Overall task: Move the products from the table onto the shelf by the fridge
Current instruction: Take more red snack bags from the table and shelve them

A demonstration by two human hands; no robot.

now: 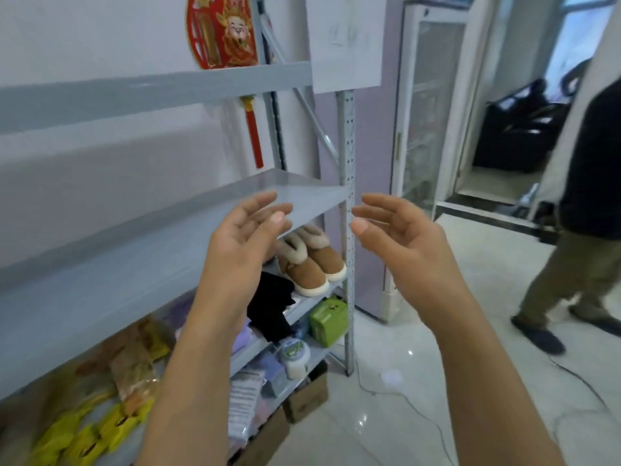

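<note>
Straight ahead at 12 o'clock, the grey shelf [302, 191] shows a bare middle board. Your left hand [247, 230] and right hand [403, 230] hang before its front corner, palms facing each other and apart, fingers loosely spread and slightly curled, holding nothing. The perforated upright post [347, 156] stands behind the gap between them. At 1 o'clock, just beside the shelf, is the glass-door fridge [428, 105]. On the board below your left hand sit fur-lined brown boots [312, 264] next to a black cloth [268, 307]. Lower again are a green box [328, 319] and a white tub [296, 359], with cardboard boxes [305, 396] under them. At 7 o'clock, yellow packets [77, 438] and brown snack bags [134, 375] lie on a low board; you cannot tell whether these are the products. A red ornament [221, 31] hangs at 11 o'clock. At 3 o'clock another person [584, 213] is mid-stride on the tiled floor [437, 331], and a cable [420, 410] trails at 5 o'clock.
</note>
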